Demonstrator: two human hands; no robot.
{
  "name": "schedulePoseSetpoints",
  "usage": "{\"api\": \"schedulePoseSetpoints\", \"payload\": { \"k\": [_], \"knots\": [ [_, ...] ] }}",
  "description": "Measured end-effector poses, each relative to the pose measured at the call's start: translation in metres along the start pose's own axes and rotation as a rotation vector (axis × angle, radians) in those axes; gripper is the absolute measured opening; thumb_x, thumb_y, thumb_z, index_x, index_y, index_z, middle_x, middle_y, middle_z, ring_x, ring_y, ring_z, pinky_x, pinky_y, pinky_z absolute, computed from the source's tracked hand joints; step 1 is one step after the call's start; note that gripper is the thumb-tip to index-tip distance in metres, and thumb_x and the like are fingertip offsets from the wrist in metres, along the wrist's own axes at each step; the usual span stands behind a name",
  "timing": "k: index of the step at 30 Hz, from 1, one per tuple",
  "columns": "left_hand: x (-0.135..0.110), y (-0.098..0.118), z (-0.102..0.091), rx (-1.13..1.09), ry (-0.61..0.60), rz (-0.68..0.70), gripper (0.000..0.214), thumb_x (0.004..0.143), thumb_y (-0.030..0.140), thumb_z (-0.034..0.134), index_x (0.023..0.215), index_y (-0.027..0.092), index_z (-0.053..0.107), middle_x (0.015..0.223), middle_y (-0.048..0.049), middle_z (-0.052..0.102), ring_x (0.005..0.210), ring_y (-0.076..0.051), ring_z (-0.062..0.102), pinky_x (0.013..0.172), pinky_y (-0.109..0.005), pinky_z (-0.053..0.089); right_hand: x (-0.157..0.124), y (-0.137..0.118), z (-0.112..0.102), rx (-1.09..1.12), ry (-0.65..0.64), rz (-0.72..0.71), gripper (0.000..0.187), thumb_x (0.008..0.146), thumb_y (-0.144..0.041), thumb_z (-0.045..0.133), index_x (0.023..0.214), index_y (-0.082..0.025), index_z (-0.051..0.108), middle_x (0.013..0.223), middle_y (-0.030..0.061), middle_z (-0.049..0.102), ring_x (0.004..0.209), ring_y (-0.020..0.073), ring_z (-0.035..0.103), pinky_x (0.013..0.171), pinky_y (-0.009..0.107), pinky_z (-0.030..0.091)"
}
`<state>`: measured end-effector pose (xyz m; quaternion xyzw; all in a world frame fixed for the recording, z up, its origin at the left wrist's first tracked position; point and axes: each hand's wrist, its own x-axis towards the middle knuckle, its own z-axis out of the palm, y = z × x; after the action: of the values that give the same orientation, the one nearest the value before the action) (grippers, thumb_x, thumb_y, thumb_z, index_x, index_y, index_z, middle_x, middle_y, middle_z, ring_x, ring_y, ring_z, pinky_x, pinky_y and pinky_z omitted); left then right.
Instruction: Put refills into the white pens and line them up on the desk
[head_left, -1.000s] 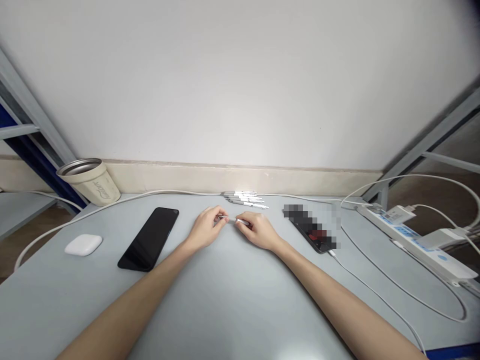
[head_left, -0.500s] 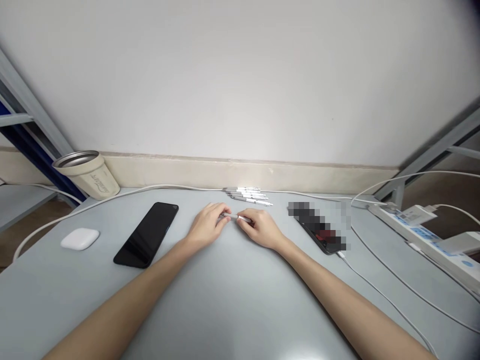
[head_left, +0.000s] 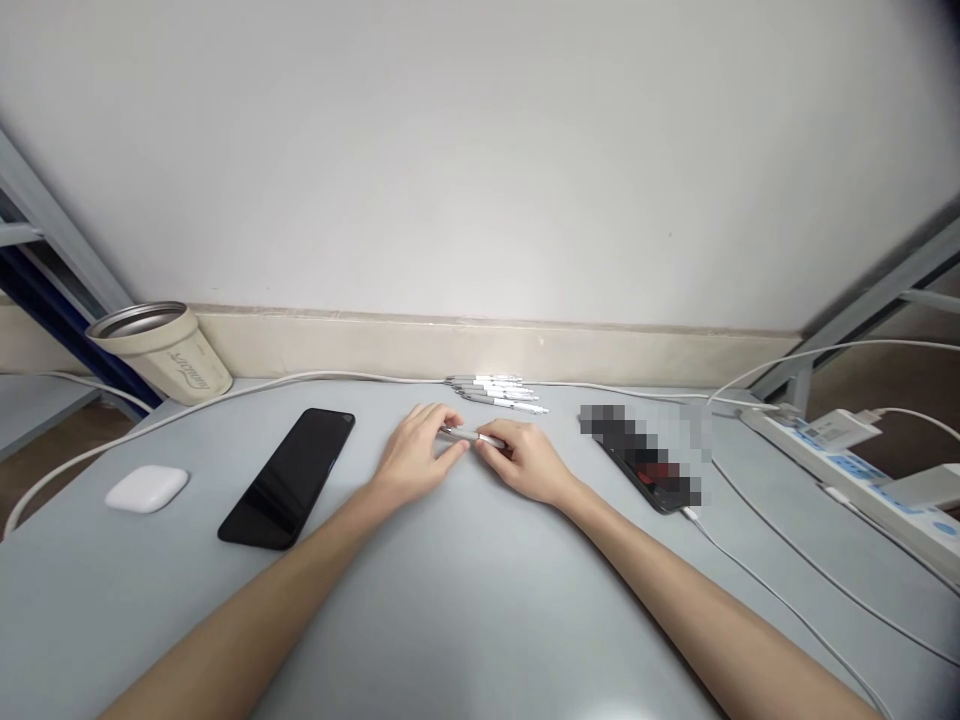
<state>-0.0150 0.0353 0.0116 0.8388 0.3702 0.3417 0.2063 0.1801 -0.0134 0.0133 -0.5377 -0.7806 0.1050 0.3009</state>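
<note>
A slim grey-and-white pen [head_left: 468, 435] lies crosswise between my two hands, just above the grey desk. My right hand [head_left: 525, 458] is closed on its right end, thumb and fingers pinching the barrel. At the other end, my left hand [head_left: 415, 452] has its thumb apart from its curled fingers. The pen's left end reaches into that gap, near the fingertips; whether they touch it is hard to see. Beyond the hands, several similar pens [head_left: 499, 393] lie side by side near the wall.
A black phone [head_left: 289, 480] and a white earbud case [head_left: 147, 488] lie left, with a cream cup [head_left: 169, 350] behind. To the right are a partly blurred phone [head_left: 634, 470] on a charging cable [head_left: 780, 598] and a power strip [head_left: 862, 475]. A white cord [head_left: 255, 387] runs along the back.
My left thumb has come away from the pen and straightened, so more of the barrel shows. My right hand keeps its pinch. The view has shifted slightly.
</note>
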Motion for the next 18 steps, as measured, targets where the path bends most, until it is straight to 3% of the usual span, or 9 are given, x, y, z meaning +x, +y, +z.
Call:
{"api": "schedulePoseSetpoints", "payload": {
  "k": [4,6,9,11,14,18],
  "knots": [
    [0.0009,-0.0025,0.0015,0.049,-0.028,-0.137,0.030,0.091,0.040,0.040,0.078,0.022,0.060,0.076,-0.0015,0.063,0.082,-0.019,0.057,0.071,-0.031,0.045,0.0003,-0.0006,-0.0003,-0.010,-0.005,-0.008,0.020,0.090,-0.030,0.046,0.089,-0.020,0.063,0.081,0.0039,0.066,0.069,0.0150,0.055,0.062,0.026,0.039],
    [0.0013,-0.0042,0.0012,0.043,-0.055,-0.104,0.029,0.091,0.036,0.039,0.075,0.022,0.059,0.074,-0.0012,0.063,0.082,-0.019,0.056,0.071,-0.030,0.044,0.0009,-0.0010,-0.0004,-0.017,-0.011,-0.005,0.020,0.090,-0.030,0.046,0.089,-0.021,0.064,0.081,0.0034,0.066,0.068,0.0148,0.055,0.061,0.026,0.039],
    [0.0007,-0.0056,0.0007,-0.035,-0.020,-0.027,0.015,0.086,0.033,0.049,0.090,0.023,0.060,0.091,-0.0011,0.064,0.092,-0.018,0.057,0.081,-0.030,0.045,0.0015,-0.0008,0.0002,-0.026,-0.014,0.007,0.020,0.091,-0.030,0.046,0.089,-0.020,0.063,0.078,0.0031,0.065,0.066,0.0145,0.054,0.060,0.026,0.038],
    [0.0001,-0.0062,0.0013,-0.056,0.010,-0.068,0.020,0.084,0.037,0.054,0.096,0.023,0.059,0.098,-0.0018,0.063,0.092,-0.018,0.057,0.081,-0.030,0.046,0.0016,-0.0005,0.0010,-0.025,-0.008,0.002,0.021,0.091,-0.031,0.045,0.089,-0.020,0.063,0.078,0.0035,0.065,0.066,0.0147,0.054,0.060,0.026,0.038],
    [0.0000,-0.0068,0.0027,-0.003,-0.020,-0.149,0.026,0.088,0.042,0.045,0.087,0.023,0.062,0.088,-0.0022,0.065,0.085,-0.019,0.056,0.074,-0.031,0.046,0.0013,-0.0001,0.0019,-0.028,-0.004,-0.012,0.022,0.091,-0.032,0.046,0.090,-0.020,0.064,0.081,0.0040,0.066,0.068,0.0150,0.055,0.061,0.026,0.038],
    [0.0007,-0.0058,0.0016,0.059,-0.056,-0.057,0.031,0.091,0.038,0.040,0.074,0.023,0.060,0.077,-0.0011,0.065,0.082,-0.020,0.052,0.071,-0.032,0.043,0.0020,0.0007,0.0016,-0.032,-0.016,-0.032,0.024,0.092,-0.035,0.045,0.090,-0.021,0.064,0.081,0.0040,0.066,0.068,0.0149,0.056,0.061,0.026,0.037]
  ]
}}
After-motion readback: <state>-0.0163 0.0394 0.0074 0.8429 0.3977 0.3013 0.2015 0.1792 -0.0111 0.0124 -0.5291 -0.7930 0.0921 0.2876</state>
